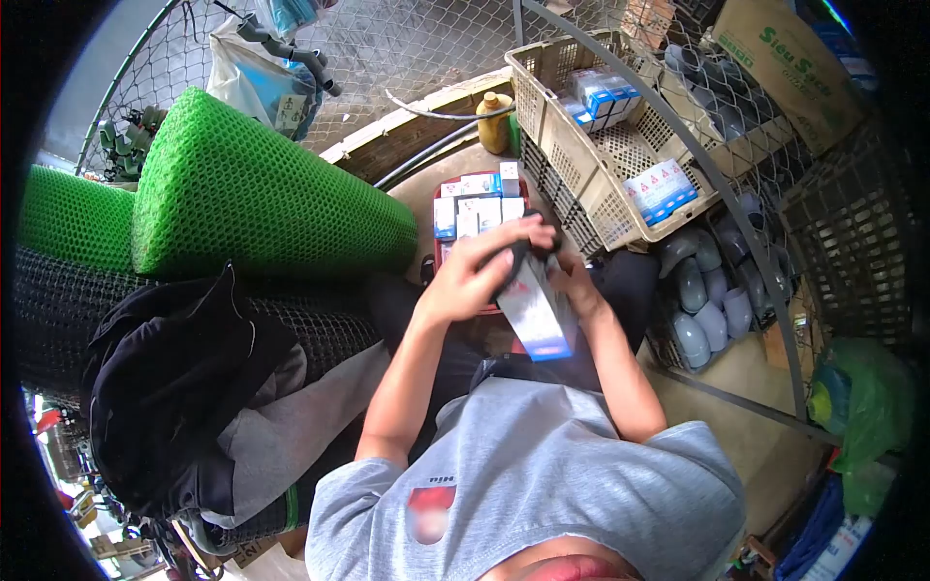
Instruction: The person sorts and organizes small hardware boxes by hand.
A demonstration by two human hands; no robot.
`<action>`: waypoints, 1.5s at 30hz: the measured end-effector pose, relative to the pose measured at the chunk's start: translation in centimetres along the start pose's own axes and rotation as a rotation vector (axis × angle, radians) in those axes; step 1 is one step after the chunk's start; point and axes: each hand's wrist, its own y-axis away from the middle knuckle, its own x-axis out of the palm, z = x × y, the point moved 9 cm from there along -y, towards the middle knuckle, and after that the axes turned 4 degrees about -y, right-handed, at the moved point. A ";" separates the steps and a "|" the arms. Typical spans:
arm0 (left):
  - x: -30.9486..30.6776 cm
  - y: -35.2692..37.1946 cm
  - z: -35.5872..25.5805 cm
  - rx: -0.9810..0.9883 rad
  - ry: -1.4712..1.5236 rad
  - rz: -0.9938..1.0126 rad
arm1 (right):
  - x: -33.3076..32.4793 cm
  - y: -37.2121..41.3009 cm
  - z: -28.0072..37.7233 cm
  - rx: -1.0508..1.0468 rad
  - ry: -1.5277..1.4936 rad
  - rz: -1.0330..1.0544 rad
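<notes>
A long white and blue cardboard box [538, 321] is held tilted over my lap. My left hand [475, 269] is closed over a dark, rounded object [528, 259] at the upper end of the box; its kind I cannot tell. On the other side, my right hand [575, 289] grips the box along its edge, fingers partly hidden behind it. Just beyond my hands stands a red basket [438, 254] holding several small white and blue boxes [472, 205].
Large beige crates [581, 189] at the right hold more boxes [659, 191]. Grey plastic fittings [707, 320] lie below them. Green mesh rolls [271, 194] and a black jacket [160, 387] are at my left. A yellow bottle [493, 124] stands ahead, near wire fencing [407, 48].
</notes>
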 end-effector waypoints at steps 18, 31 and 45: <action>4.8 7.3 8.0 -0.506 0.944 -0.658 | -0.8 1.2 4.1 -0.206 -0.065 -0.259; 5.0 6.0 9.9 -0.351 1.423 -0.757 | 7.4 1.6 9.5 -0.799 0.336 -0.312; 10.2 14.9 22.1 -0.547 1.647 -0.796 | 0.6 -4.3 0.1 -0.465 0.270 -0.437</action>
